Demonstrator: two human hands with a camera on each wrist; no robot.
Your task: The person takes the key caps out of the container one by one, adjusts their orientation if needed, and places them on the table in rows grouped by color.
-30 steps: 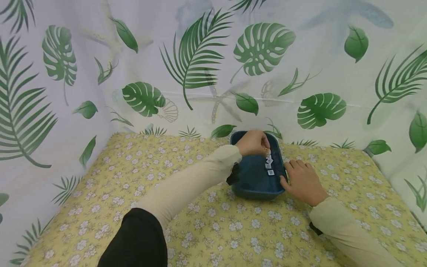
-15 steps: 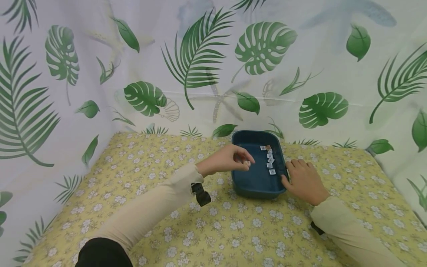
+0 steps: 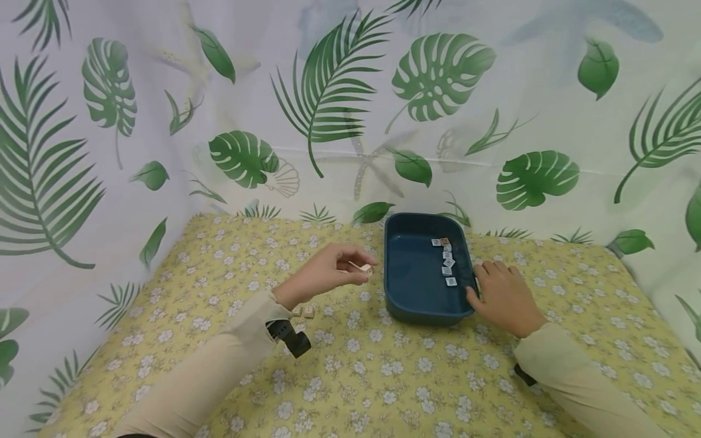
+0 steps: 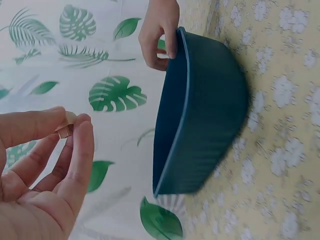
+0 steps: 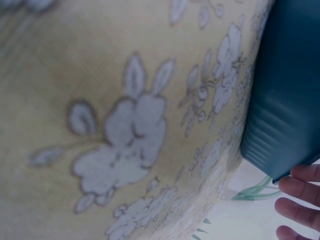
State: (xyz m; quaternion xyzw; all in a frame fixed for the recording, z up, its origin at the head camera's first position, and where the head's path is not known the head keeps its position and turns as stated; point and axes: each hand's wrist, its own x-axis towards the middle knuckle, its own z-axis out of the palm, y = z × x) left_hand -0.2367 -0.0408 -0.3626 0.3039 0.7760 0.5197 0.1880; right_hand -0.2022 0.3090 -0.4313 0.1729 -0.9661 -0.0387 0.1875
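Observation:
My left hand (image 3: pixel 331 271) is left of the dark blue tub (image 3: pixel 408 310), above the cloth. Between thumb and fingertips it pinches a small tile (image 4: pixel 66 126), cream with an orange-brown side. Inside the tub, along its right part, lie several small white printed tiles (image 3: pixel 451 281) in a ragged row. An orange-brown tile (image 3: pixel 445 241) sits at the far end of that row. My right hand (image 3: pixel 506 298) rests at the tub's right rim, thumb and fingertips touching it. In the right wrist view, its relaxed fingers (image 5: pixel 300 212) show by the tub's edge.
Two cream tiles (image 3: pixel 309 312) lie on the cloth just below the left wrist, partly covered by it. The yellow flowered tablecloth (image 3: pixel 383 377) reaches back to a white leaf-print curtain (image 3: pixel 339 188), close behind the tub. A black strap (image 3: pixel 292 337) hangs from the left wrist.
My left hand has come out of the tub and moved left, carrying the pinched tile. Two tiles on the cloth have come into view beneath its wrist. The right hand stays at the rim.

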